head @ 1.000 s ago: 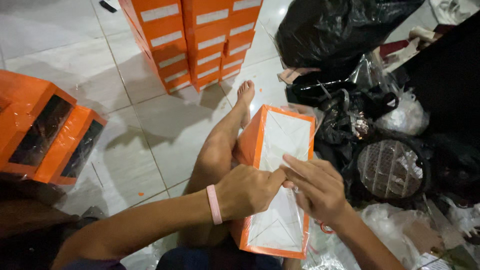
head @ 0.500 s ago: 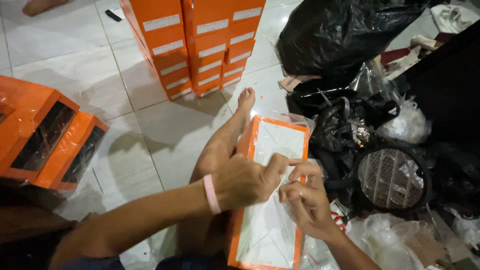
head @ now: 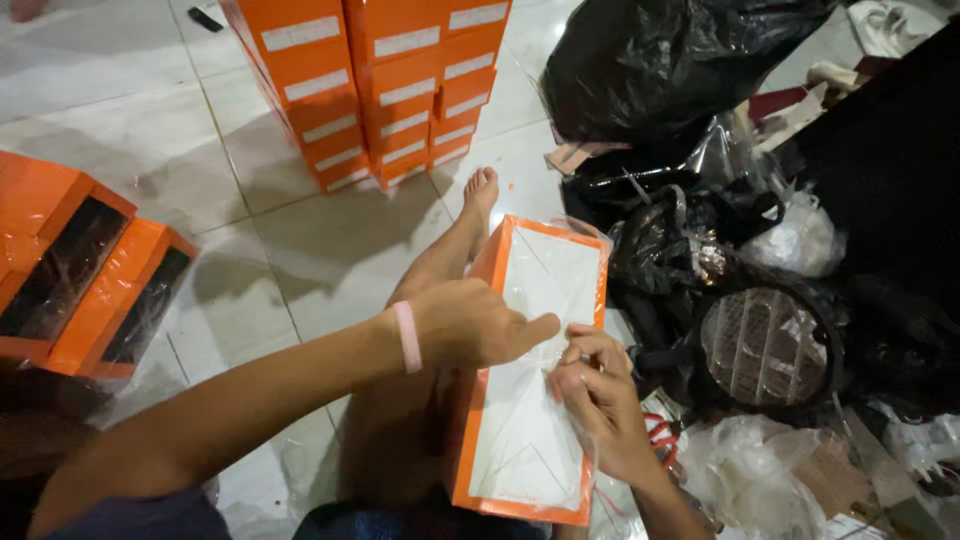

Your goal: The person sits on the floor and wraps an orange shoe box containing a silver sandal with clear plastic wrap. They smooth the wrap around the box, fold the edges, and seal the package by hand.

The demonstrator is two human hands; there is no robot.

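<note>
An orange flat box (head: 530,370) with a white face, wrapped in clear plastic film, lies lengthwise along the person's outstretched bare leg (head: 440,270), its far end toward the foot and its near end at the bottom of the view. The left hand (head: 470,325) comes in from the lower left on a long, nearly straight forearm with a pink wristband (head: 406,337) at the wrist. It rests on the box's left edge with the knuckles up and the fingers loosely curled, one finger stretched out flat across the film toward the right; its grip is a press on the box rather than a clasp. The right hand (head: 600,400) rises from the bottom right with the wrist bent inward. Its fingers are bunched together at the middle of the box's right side, the grip pinching the clear film there. The two hands nearly touch over the white face.

On the tiled floor (head: 180,130) beyond the foot stands a stack of orange boxes with white labels (head: 380,80). Two open orange window boxes (head: 80,280) lie at the left. Black plastic bags (head: 670,60) are heaped at the right, with a round mesh-topped object (head: 765,345) among them.
</note>
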